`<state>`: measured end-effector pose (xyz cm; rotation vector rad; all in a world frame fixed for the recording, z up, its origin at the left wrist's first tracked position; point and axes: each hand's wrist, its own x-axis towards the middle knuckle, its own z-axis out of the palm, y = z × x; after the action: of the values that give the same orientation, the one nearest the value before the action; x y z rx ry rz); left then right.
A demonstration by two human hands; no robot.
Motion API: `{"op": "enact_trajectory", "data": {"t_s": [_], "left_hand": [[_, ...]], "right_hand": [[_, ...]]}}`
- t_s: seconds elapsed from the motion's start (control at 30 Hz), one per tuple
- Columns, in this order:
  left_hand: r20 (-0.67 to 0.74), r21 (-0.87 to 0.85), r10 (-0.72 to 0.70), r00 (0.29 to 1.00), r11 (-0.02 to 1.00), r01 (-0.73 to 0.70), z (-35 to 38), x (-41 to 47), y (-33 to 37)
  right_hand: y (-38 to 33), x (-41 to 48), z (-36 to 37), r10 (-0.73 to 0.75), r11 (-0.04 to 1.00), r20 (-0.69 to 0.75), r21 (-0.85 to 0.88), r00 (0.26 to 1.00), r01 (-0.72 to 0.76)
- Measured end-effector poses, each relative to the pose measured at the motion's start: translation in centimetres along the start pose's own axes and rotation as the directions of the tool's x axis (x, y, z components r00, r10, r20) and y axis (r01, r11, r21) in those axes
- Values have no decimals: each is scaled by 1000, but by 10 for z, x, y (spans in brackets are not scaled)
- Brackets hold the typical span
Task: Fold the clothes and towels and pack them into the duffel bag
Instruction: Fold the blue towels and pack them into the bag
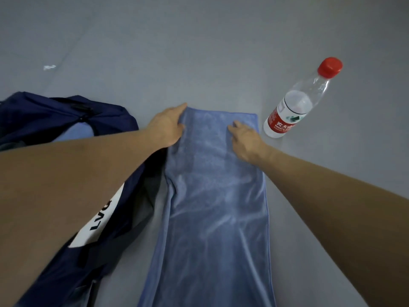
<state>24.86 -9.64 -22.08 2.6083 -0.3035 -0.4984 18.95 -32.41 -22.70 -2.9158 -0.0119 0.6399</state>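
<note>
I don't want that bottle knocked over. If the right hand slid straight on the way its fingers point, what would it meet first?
Probably nothing: the right hand points up the blue towel to its far edge, then bare floor. The bottle stands off to its right.

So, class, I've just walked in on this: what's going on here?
A person is laying a blue towel flat on a grey surface, apparently folding it lengthwise. The left hand grips the towel's far left corner, and the right hand presses flat on it near the far edge. A navy duffel bag lies open to the left, with something light blue inside. A water bottle stands to the right, apart from the towel.
</note>
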Motion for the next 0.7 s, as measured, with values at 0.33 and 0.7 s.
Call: {"op": "enact_trajectory", "data": {"t_s": [0.33,0.7], "left_hand": [[-70,-115,-71,995,991,63,1,7,8],[-195,53,485,853,873,-484,-30,-23,34]], "right_hand": [[5,5,-10,35,996,-198,85,980,-18],[-14,22,-34,-14,999,-113,40,994,19]]}}
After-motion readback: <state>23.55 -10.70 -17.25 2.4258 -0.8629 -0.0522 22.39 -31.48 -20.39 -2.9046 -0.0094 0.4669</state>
